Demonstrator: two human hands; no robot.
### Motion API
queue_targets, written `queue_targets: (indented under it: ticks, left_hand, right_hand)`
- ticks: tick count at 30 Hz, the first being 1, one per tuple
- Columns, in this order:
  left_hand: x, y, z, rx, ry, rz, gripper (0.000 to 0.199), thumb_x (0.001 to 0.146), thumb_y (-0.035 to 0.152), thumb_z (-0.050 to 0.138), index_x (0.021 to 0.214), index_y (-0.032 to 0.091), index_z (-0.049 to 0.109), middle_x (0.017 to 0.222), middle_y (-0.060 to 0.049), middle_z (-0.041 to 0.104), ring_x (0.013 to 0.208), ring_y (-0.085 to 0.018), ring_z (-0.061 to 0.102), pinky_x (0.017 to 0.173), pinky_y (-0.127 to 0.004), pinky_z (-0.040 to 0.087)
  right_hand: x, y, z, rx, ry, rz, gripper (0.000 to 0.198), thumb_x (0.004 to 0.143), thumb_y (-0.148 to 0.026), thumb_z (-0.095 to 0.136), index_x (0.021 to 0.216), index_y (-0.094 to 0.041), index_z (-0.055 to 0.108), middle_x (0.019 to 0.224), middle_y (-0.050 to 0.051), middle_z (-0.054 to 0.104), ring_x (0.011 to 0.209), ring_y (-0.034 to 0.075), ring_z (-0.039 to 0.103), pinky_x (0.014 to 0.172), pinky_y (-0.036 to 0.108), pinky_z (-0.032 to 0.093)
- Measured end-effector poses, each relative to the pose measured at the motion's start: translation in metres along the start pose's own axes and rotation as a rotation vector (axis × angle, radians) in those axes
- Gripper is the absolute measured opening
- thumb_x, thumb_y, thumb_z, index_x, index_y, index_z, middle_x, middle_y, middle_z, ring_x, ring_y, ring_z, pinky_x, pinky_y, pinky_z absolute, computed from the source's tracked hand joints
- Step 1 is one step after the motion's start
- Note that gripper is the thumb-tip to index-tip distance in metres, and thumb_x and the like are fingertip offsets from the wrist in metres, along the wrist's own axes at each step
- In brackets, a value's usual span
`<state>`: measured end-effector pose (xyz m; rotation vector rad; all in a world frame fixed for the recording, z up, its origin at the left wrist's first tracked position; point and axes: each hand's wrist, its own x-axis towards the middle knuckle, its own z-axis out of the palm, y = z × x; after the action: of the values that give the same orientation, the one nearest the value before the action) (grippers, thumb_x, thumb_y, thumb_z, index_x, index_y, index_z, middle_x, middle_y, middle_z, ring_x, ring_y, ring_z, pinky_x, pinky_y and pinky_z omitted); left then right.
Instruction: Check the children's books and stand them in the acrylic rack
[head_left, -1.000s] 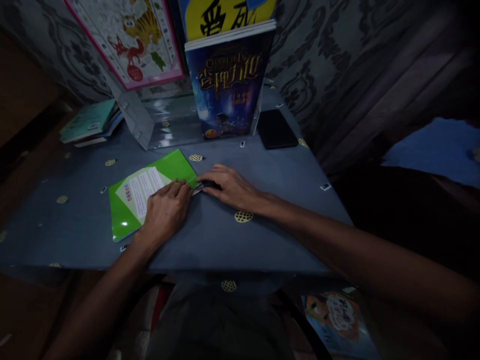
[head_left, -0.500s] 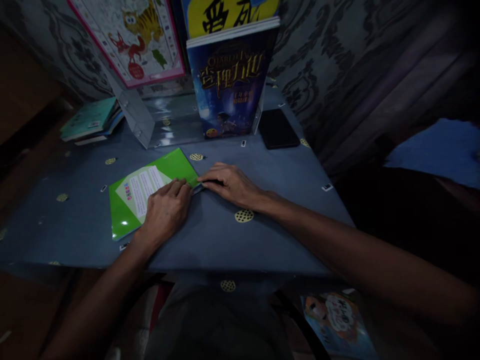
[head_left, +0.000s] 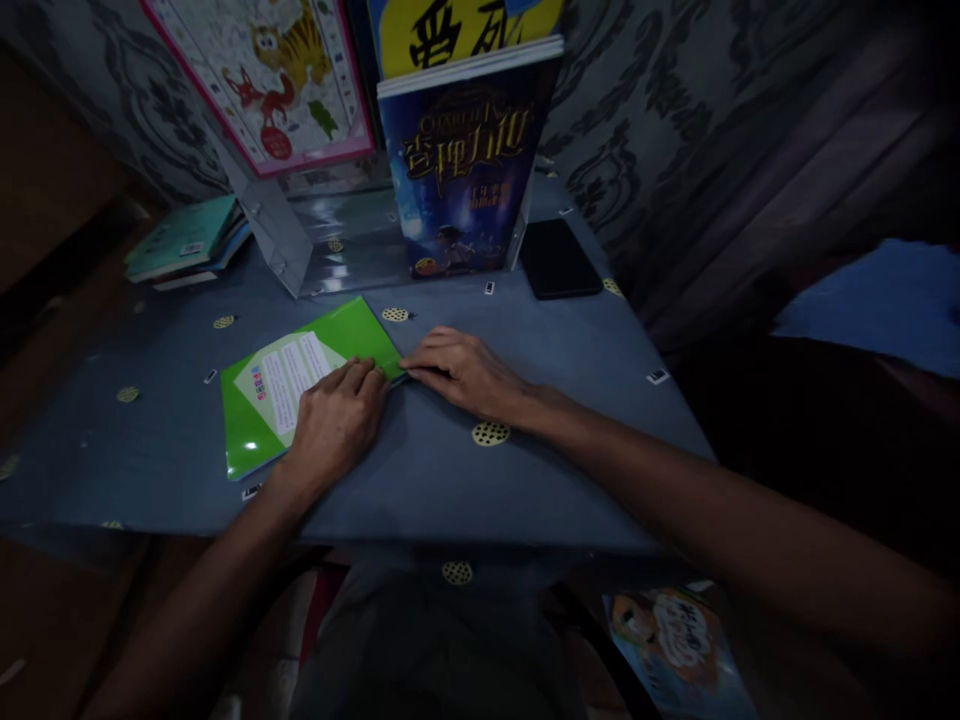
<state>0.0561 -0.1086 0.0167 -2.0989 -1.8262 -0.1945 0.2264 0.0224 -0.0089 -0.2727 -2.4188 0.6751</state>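
Observation:
A green book point(head_left: 352, 325) with a pale diamond panel of text and small coloured icons lies on the table at a slant. Across its near right part rests my left hand point(head_left: 341, 415), palm down, its fingers stretched out over the cover. My right hand point(head_left: 465, 370) is at the book's right corner, thumb and index finger pinching the edge there. The corner itself is partly hidden by my fingertips.
A clear stand point(head_left: 281, 240) holds a dark blue book point(head_left: 465, 170) and a pink-edged picture book point(head_left: 300, 85) at the back. A black phone point(head_left: 559, 260) lies right of it, stacked books point(head_left: 184, 235) left. Another book point(head_left: 679, 640) is below the table's point(head_left: 450, 500) front edge.
The right corner of the green book sits flatter, with less of the layers under the cover showing. My fingers have shifted only slightly, and the whole view has moved a little.

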Motion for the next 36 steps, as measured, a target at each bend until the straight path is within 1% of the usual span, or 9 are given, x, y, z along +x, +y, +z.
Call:
queue_targets:
  ticks: [6, 13, 15, 18, 21, 23, 25, 32, 36]
  left_hand:
    - [-0.001, 0.0, 0.001, -0.016, -0.002, 0.009, 0.025, 0.104, 0.027, 0.048, 0.104, 0.015, 0.07, 0.12, -0.015, 0.074, 0.116, -0.029, 0.07, 0.094, -0.043, 0.061]
    - [-0.002, 0.001, -0.001, -0.05, -0.02, 0.0, 0.025, 0.103, 0.029, 0.05, 0.11, 0.015, 0.069, 0.123, -0.014, 0.073, 0.119, -0.028, 0.069, 0.097, -0.042, 0.06]
    - [-0.003, -0.007, -0.004, -0.087, -0.023, 0.016, 0.026, 0.103, 0.031, 0.05, 0.114, 0.016, 0.069, 0.124, -0.013, 0.073, 0.119, -0.026, 0.069, 0.096, -0.04, 0.06]
    - [-0.012, -0.035, -0.011, -0.153, -0.061, 0.009, 0.031, 0.104, 0.033, 0.047, 0.115, 0.017, 0.07, 0.123, -0.011, 0.074, 0.115, -0.024, 0.071, 0.097, -0.038, 0.059]
    - [-0.032, -0.067, -0.014, -0.112, -0.046, -0.111, 0.038, 0.105, 0.037, 0.043, 0.122, 0.016, 0.07, 0.13, -0.014, 0.071, 0.124, -0.029, 0.066, 0.104, -0.048, 0.055]
    - [-0.048, -0.082, -0.014, -0.113, -0.032, -0.186, 0.043, 0.105, 0.04, 0.04, 0.126, 0.015, 0.069, 0.135, -0.014, 0.068, 0.128, -0.03, 0.063, 0.104, -0.048, 0.055]
    - [-0.061, -0.087, -0.014, -0.121, -0.02, -0.213, 0.045, 0.105, 0.042, 0.039, 0.128, 0.016, 0.068, 0.136, -0.014, 0.068, 0.129, -0.029, 0.063, 0.103, -0.047, 0.056]
    - [-0.074, -0.067, -0.025, -0.113, -0.017, -0.131, 0.045, 0.106, 0.044, 0.038, 0.124, 0.02, 0.072, 0.131, -0.011, 0.071, 0.122, -0.029, 0.068, 0.101, -0.047, 0.058]
    - [-0.082, -0.062, -0.037, -0.164, -0.103, -0.065, 0.047, 0.102, 0.053, 0.045, 0.135, 0.025, 0.064, 0.141, -0.009, 0.065, 0.132, -0.03, 0.061, 0.103, -0.05, 0.056]
  right_hand:
    - [-0.003, -0.003, -0.001, -0.186, -0.063, -0.061, 0.021, 0.1, -0.02, 0.056, 0.1, -0.018, 0.077, 0.095, 0.009, 0.074, 0.092, 0.024, 0.061, 0.081, 0.039, 0.048]
    - [-0.007, -0.027, -0.004, -0.488, -0.116, -0.072, 0.026, 0.103, -0.027, 0.053, 0.098, -0.017, 0.077, 0.096, 0.01, 0.075, 0.092, 0.025, 0.059, 0.08, 0.04, 0.042]
    - [-0.008, -0.033, -0.003, -0.559, -0.118, -0.052, 0.026, 0.103, -0.027, 0.052, 0.1, -0.017, 0.077, 0.098, 0.01, 0.076, 0.094, 0.025, 0.06, 0.081, 0.04, 0.041]
    - [-0.009, -0.038, -0.002, -0.637, -0.128, -0.031, 0.028, 0.105, -0.028, 0.05, 0.104, -0.017, 0.076, 0.102, 0.011, 0.076, 0.096, 0.026, 0.061, 0.085, 0.04, 0.039]
    - [-0.007, -0.038, -0.002, -0.682, -0.138, -0.009, 0.027, 0.104, -0.03, 0.052, 0.109, -0.016, 0.075, 0.104, 0.011, 0.076, 0.098, 0.026, 0.06, 0.089, 0.041, 0.039]
    - [-0.003, -0.034, -0.002, -0.703, -0.142, 0.02, 0.028, 0.104, -0.032, 0.053, 0.112, -0.016, 0.075, 0.106, 0.012, 0.075, 0.1, 0.027, 0.06, 0.091, 0.042, 0.038]
    - [0.003, -0.028, -0.002, -0.722, -0.151, 0.058, 0.03, 0.104, -0.034, 0.052, 0.114, -0.015, 0.074, 0.108, 0.013, 0.074, 0.102, 0.028, 0.059, 0.09, 0.043, 0.038]
    - [0.041, 0.009, -0.004, -0.675, -0.155, 0.187, 0.037, 0.106, -0.038, 0.043, 0.119, -0.021, 0.073, 0.108, 0.014, 0.071, 0.104, 0.031, 0.055, 0.087, 0.044, 0.037]
    - [0.054, 0.033, 0.009, -0.597, -0.086, 0.223, 0.041, 0.107, -0.042, 0.037, 0.125, -0.024, 0.07, 0.116, 0.015, 0.066, 0.11, 0.032, 0.052, 0.092, 0.049, 0.038]
